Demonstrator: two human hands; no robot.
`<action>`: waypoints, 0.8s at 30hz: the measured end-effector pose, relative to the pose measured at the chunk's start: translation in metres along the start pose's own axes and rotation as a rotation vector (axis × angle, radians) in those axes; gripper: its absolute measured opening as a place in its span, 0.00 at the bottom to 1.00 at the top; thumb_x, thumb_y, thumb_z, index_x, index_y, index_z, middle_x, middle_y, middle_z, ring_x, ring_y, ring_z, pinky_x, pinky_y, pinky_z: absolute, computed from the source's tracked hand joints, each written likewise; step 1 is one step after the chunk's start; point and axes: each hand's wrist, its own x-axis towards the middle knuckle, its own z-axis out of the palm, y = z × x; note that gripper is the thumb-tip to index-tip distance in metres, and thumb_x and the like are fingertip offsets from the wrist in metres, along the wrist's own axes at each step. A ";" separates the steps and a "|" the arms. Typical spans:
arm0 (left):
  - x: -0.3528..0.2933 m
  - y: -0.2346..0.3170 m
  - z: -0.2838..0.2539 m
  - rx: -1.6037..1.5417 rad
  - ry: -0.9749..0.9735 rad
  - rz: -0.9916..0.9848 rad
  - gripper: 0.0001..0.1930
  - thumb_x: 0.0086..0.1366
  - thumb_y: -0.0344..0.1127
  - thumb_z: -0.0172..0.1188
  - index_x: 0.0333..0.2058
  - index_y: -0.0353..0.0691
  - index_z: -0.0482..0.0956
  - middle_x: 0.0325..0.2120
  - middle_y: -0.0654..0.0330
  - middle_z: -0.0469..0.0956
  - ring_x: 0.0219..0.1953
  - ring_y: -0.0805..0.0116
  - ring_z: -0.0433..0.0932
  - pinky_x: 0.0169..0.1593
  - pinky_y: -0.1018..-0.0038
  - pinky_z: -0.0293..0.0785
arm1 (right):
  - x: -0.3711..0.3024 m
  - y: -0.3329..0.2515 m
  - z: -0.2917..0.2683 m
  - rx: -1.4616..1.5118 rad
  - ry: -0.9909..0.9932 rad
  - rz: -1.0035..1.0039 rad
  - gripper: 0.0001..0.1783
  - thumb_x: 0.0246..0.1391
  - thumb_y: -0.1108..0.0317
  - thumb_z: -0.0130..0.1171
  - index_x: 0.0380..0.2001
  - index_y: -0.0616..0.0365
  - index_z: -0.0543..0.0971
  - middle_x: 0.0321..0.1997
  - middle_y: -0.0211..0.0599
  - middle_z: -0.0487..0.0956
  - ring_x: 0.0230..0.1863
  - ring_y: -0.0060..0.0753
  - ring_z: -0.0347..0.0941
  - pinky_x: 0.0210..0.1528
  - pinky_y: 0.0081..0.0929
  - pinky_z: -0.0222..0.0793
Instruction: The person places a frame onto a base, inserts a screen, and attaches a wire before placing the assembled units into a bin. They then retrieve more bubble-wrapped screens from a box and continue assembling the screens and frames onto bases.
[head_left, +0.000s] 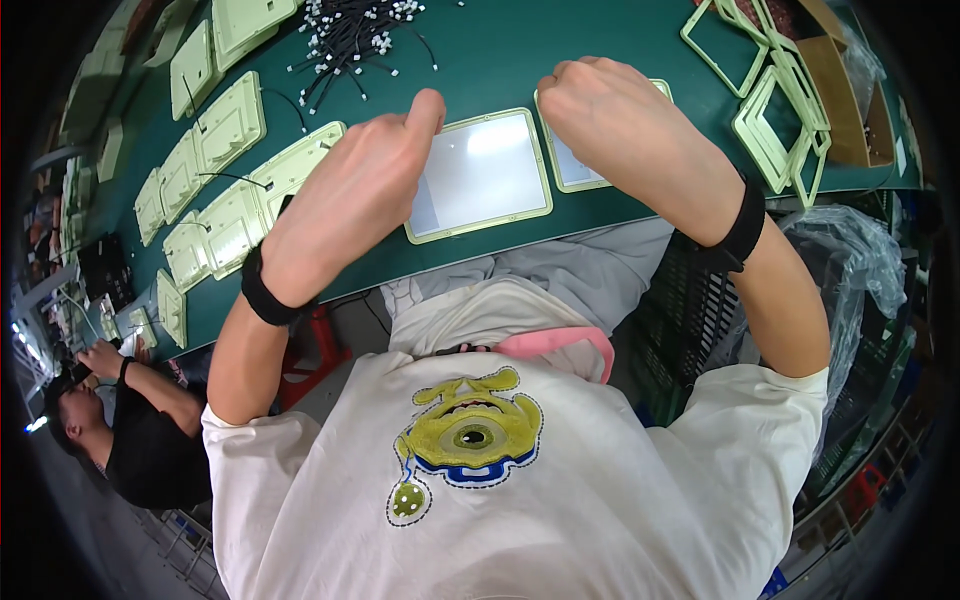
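My left hand (pixel 365 175) is closed, its thumb against the curled fingers, over the left edge of a pale-green framed panel with a glossy white face (pixel 485 170). Closed too is my right hand (pixel 625 115), knuckles up, above a second framed panel (pixel 568 168) and covering much of it. Whatever either hand grips, if anything, is hidden behind the fingers. Both panels lie side by side on the green tabletop (pixel 400 262). Beyond my left hand spreads a heap of black cables with white connectors (pixel 350 40).
Several pale-green housings (pixel 230 125), some with a black wire, line the table's left. At the right are empty pale-green frames (pixel 770 130) and a cardboard box (pixel 835 95). Clear plastic wrap (pixel 850 250) and dark crates (pixel 665 320) stand below. A co-worker (pixel 150 430) sits at left.
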 end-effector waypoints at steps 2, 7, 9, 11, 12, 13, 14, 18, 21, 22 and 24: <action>-0.001 0.000 0.002 -0.009 -0.004 0.000 0.24 0.56 0.13 0.58 0.50 0.35 0.66 0.26 0.46 0.78 0.31 0.41 0.80 0.35 0.52 0.73 | -0.002 0.000 0.001 0.008 0.026 -0.003 0.05 0.43 0.83 0.64 0.27 0.65 0.80 0.30 0.50 0.82 0.39 0.52 0.84 0.45 0.39 0.81; 0.002 0.007 0.000 0.028 -0.048 -0.036 0.23 0.56 0.13 0.57 0.50 0.34 0.66 0.27 0.42 0.78 0.31 0.37 0.79 0.35 0.50 0.74 | -0.001 -0.001 0.002 0.020 0.030 -0.004 0.05 0.42 0.83 0.64 0.26 0.64 0.80 0.29 0.47 0.81 0.40 0.51 0.83 0.46 0.38 0.80; 0.004 0.011 0.001 0.061 -0.072 -0.051 0.23 0.55 0.12 0.56 0.50 0.33 0.66 0.27 0.41 0.79 0.31 0.36 0.79 0.35 0.50 0.74 | -0.002 -0.002 0.000 0.024 0.024 0.017 0.05 0.42 0.83 0.64 0.25 0.64 0.80 0.30 0.46 0.81 0.41 0.50 0.82 0.47 0.38 0.80; 0.005 0.013 0.003 0.083 -0.061 -0.047 0.24 0.55 0.12 0.56 0.50 0.33 0.66 0.27 0.39 0.79 0.31 0.35 0.79 0.36 0.49 0.73 | -0.003 -0.001 0.000 0.034 0.048 0.007 0.05 0.42 0.83 0.64 0.25 0.64 0.80 0.30 0.46 0.81 0.41 0.50 0.82 0.47 0.38 0.80; 0.004 0.014 0.003 0.095 -0.056 -0.045 0.24 0.55 0.12 0.56 0.50 0.33 0.66 0.28 0.39 0.79 0.31 0.34 0.79 0.36 0.48 0.73 | -0.003 -0.002 -0.001 0.041 0.070 -0.007 0.05 0.42 0.83 0.64 0.25 0.64 0.80 0.29 0.46 0.81 0.41 0.51 0.82 0.47 0.38 0.80; 0.005 0.014 0.003 0.099 -0.060 -0.044 0.24 0.55 0.12 0.56 0.50 0.33 0.66 0.28 0.39 0.79 0.31 0.34 0.79 0.36 0.48 0.73 | -0.004 -0.002 0.000 0.048 0.093 -0.021 0.05 0.42 0.83 0.64 0.25 0.63 0.80 0.29 0.47 0.81 0.40 0.51 0.82 0.46 0.38 0.80; 0.006 0.014 0.003 0.120 -0.070 -0.046 0.24 0.55 0.12 0.56 0.50 0.33 0.66 0.28 0.39 0.79 0.30 0.35 0.79 0.36 0.49 0.74 | -0.004 -0.002 0.001 0.051 0.097 -0.019 0.05 0.42 0.83 0.64 0.25 0.63 0.80 0.29 0.47 0.81 0.40 0.51 0.82 0.46 0.38 0.80; 0.005 0.013 0.001 0.106 -0.052 -0.048 0.23 0.55 0.11 0.56 0.49 0.32 0.66 0.29 0.39 0.80 0.31 0.36 0.80 0.36 0.49 0.75 | -0.004 0.001 0.002 0.045 0.108 -0.023 0.05 0.42 0.82 0.65 0.26 0.65 0.80 0.29 0.49 0.82 0.40 0.53 0.83 0.44 0.39 0.80; -0.004 0.008 0.001 -0.010 0.016 -0.056 0.22 0.53 0.11 0.56 0.47 0.29 0.65 0.31 0.35 0.80 0.34 0.35 0.82 0.36 0.50 0.78 | -0.002 0.004 -0.002 0.040 0.030 0.023 0.06 0.44 0.83 0.65 0.29 0.68 0.81 0.31 0.54 0.83 0.39 0.56 0.85 0.42 0.42 0.81; -0.007 0.005 0.001 -0.074 0.027 -0.080 0.21 0.55 0.13 0.57 0.47 0.30 0.67 0.33 0.36 0.81 0.34 0.36 0.83 0.37 0.51 0.78 | -0.002 0.004 -0.002 0.043 0.036 0.022 0.06 0.44 0.83 0.65 0.29 0.68 0.81 0.31 0.54 0.83 0.39 0.56 0.85 0.42 0.42 0.81; -0.013 0.001 0.001 -0.203 0.048 -0.128 0.19 0.58 0.16 0.60 0.49 0.31 0.71 0.36 0.40 0.83 0.36 0.39 0.84 0.39 0.53 0.79 | -0.001 0.006 -0.003 0.040 -0.051 0.108 0.07 0.44 0.85 0.64 0.31 0.70 0.82 0.32 0.57 0.84 0.40 0.58 0.85 0.42 0.44 0.82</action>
